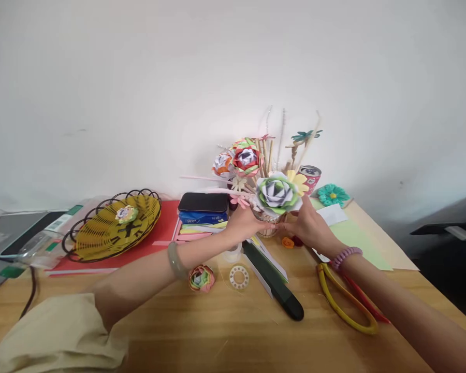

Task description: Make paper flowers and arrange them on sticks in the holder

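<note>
Both of my hands are around a small woven flower basket [267, 228] near the back of the table. My left hand [245, 223] grips its left side, thumb along the front. On the opposite side my right hand [306, 224] has hold of it, the thumbs almost meeting. Out of the basket rise several folded-paper flowers, among them a large green and white paper flower [278, 194] at the front and a red and white paper flower [247, 158] behind. Sticks and silvery stems stand up among them. The flowers hide part of the basket's rim.
At left sits a yellow woven tray [101, 238] on red paper. A phone [204, 202] lies on a blue pack. In front are a loose paper flower [201, 278], a tape roll [239, 277], a black-handled cutter [274, 282] and yellow-handled scissors [345, 311]. A can [309, 178] stands behind.
</note>
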### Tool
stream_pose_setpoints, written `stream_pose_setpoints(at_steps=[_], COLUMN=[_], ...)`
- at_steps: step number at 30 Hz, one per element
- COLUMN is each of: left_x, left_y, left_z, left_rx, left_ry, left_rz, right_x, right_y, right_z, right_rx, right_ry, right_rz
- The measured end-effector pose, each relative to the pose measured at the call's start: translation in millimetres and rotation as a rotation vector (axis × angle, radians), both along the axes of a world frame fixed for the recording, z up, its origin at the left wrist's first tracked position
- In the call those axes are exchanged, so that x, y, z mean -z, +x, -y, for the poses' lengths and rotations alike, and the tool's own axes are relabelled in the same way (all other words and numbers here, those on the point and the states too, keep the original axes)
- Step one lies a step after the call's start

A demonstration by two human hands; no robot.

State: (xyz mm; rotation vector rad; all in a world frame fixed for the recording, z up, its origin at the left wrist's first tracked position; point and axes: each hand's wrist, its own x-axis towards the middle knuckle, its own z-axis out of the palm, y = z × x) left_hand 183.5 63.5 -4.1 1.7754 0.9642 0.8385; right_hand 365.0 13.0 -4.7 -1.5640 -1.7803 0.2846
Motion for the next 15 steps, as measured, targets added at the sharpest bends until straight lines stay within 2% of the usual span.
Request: stream_pose_setpoints(at_steps=[4, 8, 15], left_x=[-2.7, -8.6, -14.3], left_y=[-12, -22, -28], left_z=[-10, -14, -21], left_rx=[0.041, 0.123, 0.253], left_ry=[0.037, 0.039, -0.081], left_rz=[-0.026, 0.005, 0.027], right_x=[-10.2, -18.4, -7.9], right_y=[6, 16, 30], right_z=[1, 4, 3], right_rx=[-0.086, -0.043, 0.019], right_ry=[-0.033, -0.043, -0.14], right_rz=[-0.078, -0.139, -0.111])
